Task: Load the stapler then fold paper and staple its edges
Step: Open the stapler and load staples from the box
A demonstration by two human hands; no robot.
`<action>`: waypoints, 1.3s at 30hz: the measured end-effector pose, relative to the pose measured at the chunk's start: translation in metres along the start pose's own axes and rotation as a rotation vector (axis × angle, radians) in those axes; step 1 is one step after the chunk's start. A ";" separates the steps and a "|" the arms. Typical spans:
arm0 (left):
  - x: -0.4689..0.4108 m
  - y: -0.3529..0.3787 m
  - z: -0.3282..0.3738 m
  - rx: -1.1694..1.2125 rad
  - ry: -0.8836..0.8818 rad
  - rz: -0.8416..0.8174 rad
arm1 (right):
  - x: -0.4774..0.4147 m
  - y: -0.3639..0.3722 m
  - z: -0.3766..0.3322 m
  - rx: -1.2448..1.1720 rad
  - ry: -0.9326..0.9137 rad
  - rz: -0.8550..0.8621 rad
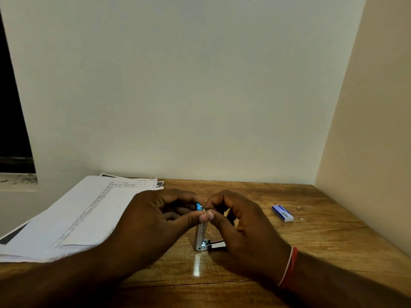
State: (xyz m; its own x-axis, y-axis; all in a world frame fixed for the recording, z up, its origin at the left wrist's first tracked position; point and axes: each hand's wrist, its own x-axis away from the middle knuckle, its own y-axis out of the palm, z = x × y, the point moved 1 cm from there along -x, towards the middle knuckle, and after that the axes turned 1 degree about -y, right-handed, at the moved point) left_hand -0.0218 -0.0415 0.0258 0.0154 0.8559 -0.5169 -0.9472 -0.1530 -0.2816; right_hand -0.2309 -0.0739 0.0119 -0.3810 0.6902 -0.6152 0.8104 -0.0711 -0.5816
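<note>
Head view looks down at a wooden tabletop (333, 252). At the left edge lies the paper (84, 214), a flat pile, not folded yet.

Next comes the left hand (151, 218). Its fingers are curled, and the thumb and a finger pinch the top of the stapler (201, 235), near the blue tip (198, 206). The stapler is open. Its silver part stands straight up on the tabletop, in the middle and close to the near edge. Its other part lies flat under the right hand (242, 223).

The right hand is curled too. Its thumb and finger pinch a small dark bit at the top of the stapler, touching the left thumb. I cannot tell if staples are in there; it is too small to see. A red band (289, 267) sits on that wrist.

Toward the right edge lies the box of staples (282, 213), well apart from the hands.

I think the loading is not finished. The stapler stands on a tiny foot, so a push from one side could tip it over. The springy bit inside could snap back and nip a finger. If staples go in crooked or slip out, they could break up and scatter, or jam the stapler later.
</note>
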 end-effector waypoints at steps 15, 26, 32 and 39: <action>-0.006 -0.009 -0.008 -0.085 -0.033 0.021 | 0.002 0.003 0.011 0.049 -0.024 -0.011; -0.009 -0.023 -0.022 -0.309 0.020 -0.136 | -0.006 -0.008 0.030 -0.142 0.144 0.024; -0.004 -0.020 -0.020 -0.412 -0.018 -0.402 | -0.009 -0.011 0.035 -0.265 0.205 0.009; -0.003 -0.015 -0.025 -0.486 0.199 -0.350 | -0.007 -0.010 0.033 -0.290 0.217 -0.018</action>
State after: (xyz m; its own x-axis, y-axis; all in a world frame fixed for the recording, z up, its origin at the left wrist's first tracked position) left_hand 0.0006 -0.0544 0.0117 0.4021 0.7946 -0.4549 -0.6221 -0.1274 -0.7725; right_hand -0.2509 -0.1019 0.0042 -0.3178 0.8287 -0.4607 0.9090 0.1281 -0.3966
